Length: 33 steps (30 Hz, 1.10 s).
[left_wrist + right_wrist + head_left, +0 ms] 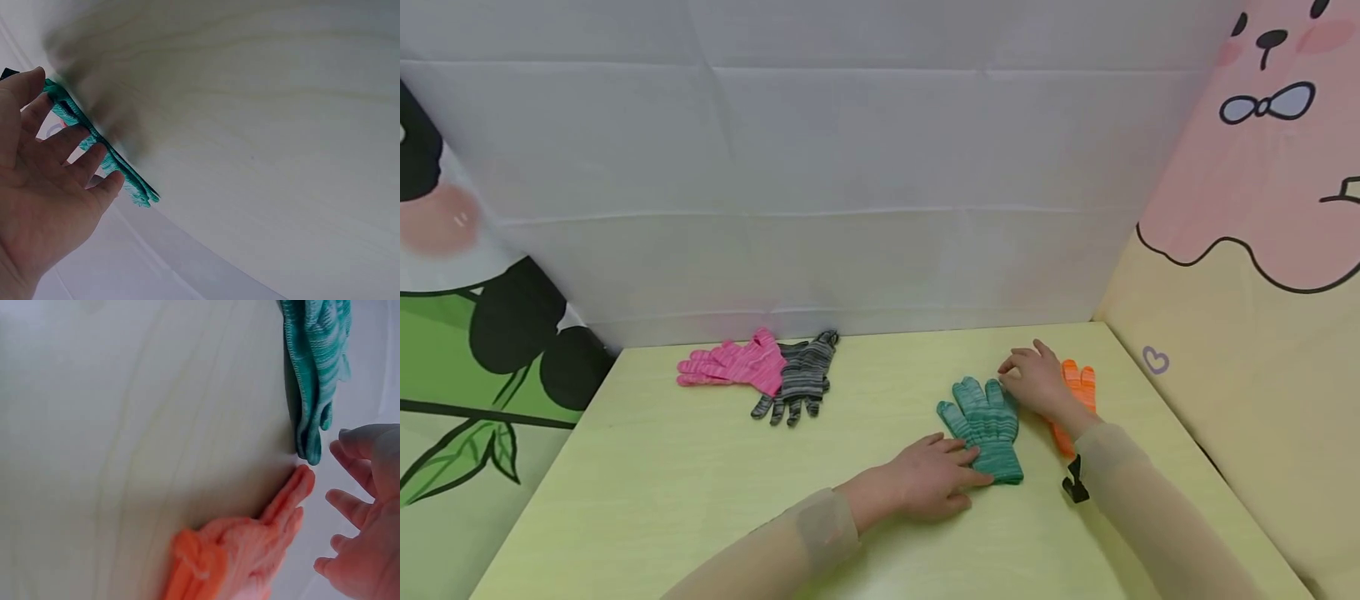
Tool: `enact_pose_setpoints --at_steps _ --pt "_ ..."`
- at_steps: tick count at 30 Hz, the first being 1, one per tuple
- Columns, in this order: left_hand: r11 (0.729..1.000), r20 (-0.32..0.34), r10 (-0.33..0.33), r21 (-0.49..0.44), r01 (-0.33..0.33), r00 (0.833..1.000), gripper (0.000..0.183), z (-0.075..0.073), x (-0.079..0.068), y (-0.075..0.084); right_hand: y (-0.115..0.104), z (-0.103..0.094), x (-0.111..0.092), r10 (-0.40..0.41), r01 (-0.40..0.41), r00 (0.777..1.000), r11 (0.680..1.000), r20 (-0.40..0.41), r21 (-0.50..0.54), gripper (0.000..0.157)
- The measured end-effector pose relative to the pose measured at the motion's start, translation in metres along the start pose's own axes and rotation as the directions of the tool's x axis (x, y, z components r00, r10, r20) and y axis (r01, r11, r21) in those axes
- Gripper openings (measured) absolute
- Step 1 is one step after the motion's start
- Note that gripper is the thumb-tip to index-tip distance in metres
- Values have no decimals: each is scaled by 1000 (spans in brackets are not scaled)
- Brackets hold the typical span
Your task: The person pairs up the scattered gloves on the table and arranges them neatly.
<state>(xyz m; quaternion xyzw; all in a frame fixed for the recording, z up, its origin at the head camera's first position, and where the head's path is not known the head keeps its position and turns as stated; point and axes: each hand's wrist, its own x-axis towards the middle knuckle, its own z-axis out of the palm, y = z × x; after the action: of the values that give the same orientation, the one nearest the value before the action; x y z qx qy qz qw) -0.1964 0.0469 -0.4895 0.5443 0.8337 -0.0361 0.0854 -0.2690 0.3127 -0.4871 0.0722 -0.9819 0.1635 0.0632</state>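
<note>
A green knitted glove (985, 421) lies flat on the table, its fingers toward the back wall. My left hand (928, 479) reaches to its left edge and cuff, fingers spread and fairly straight, fingertips right at the fabric. In the left wrist view the green glove (103, 144) runs along behind those fingers. My right hand (1037, 379) hovers by the glove's fingertips, holding nothing, its fingers loosely bent. Partly hidden under the right forearm is an orange glove (1081, 385); the right wrist view shows the orange glove (244, 547) bunched beside the green one.
At the back left, a pink glove pair (733, 362) overlaps grey-and-black striped gloves (805, 371) on the pale yellow table (700, 500). A white sheet (850, 167) stands behind, with printed cartoon panels at both sides. A black strap piece (1075, 483) hangs at the right wrist.
</note>
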Motion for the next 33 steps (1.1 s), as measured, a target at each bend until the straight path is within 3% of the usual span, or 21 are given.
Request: enact_pose_setpoints --at_steps 9,13,21,27,33 --pt "1000 1 -4 -17 4 1000 50 -1 0 0 -7 -23 -43 -84 84 996 996 -42 -21 25" --pt "1000 -3 -5 -16 5 1000 50 0 0 0 -10 -29 -68 -164 160 986 983 -36 -88 33" --pt "1000 -10 -3 -10 3 1000 50 2 0 -1 -19 -24 -107 -229 232 973 961 41 -147 46" --pt "1000 -8 8 -26 -8 1000 50 1 0 -2 -24 -11 -121 -287 296 955 942 80 -155 46" --pt "998 -17 23 -64 -24 1000 52 0 -3 -7 -24 -6 -124 -260 274 959 954 114 -125 46"
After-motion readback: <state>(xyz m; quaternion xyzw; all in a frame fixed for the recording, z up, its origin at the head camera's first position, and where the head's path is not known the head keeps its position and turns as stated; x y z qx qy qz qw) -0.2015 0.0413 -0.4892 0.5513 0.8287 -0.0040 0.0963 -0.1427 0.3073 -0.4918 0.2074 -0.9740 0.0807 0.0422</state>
